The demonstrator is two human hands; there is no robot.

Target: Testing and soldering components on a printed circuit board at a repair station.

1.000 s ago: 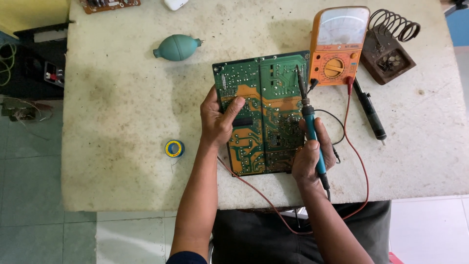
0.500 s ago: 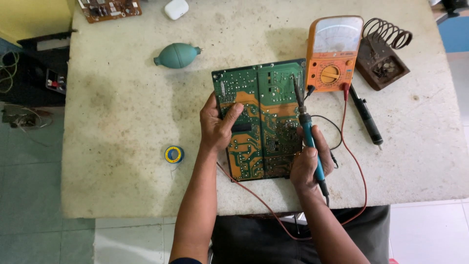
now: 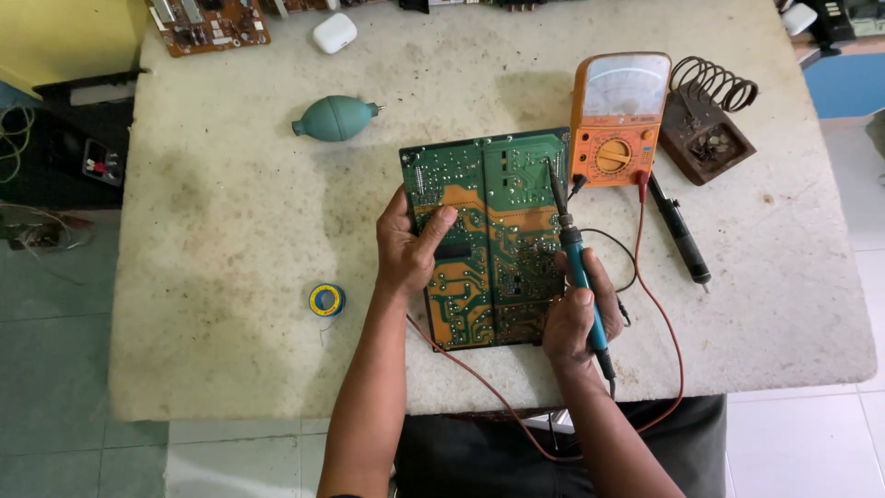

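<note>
A green and orange circuit board (image 3: 502, 198) lies solder side up on the worn white table (image 3: 230, 231). My left hand (image 3: 410, 249) grips the board's left edge, thumb resting on top. My right hand (image 3: 576, 314) holds a blue-handled soldering iron (image 3: 579, 267) like a pen, its dark tip touching the upper right part of the board. The iron's cord runs off the table's near edge.
An orange analogue multimeter (image 3: 619, 115) stands behind the board, its red lead (image 3: 659, 314) looping toward me. A coil iron stand (image 3: 710, 115) and a black probe (image 3: 680, 232) lie right. A teal rubber blower (image 3: 334, 118), a solder spool (image 3: 326, 300), a white case (image 3: 334, 32) and another board (image 3: 207, 23) are left.
My hands, the board and the iron keep their hold and pose. Only the camera view has shifted slightly, bringing more of the table's far edge into sight.
</note>
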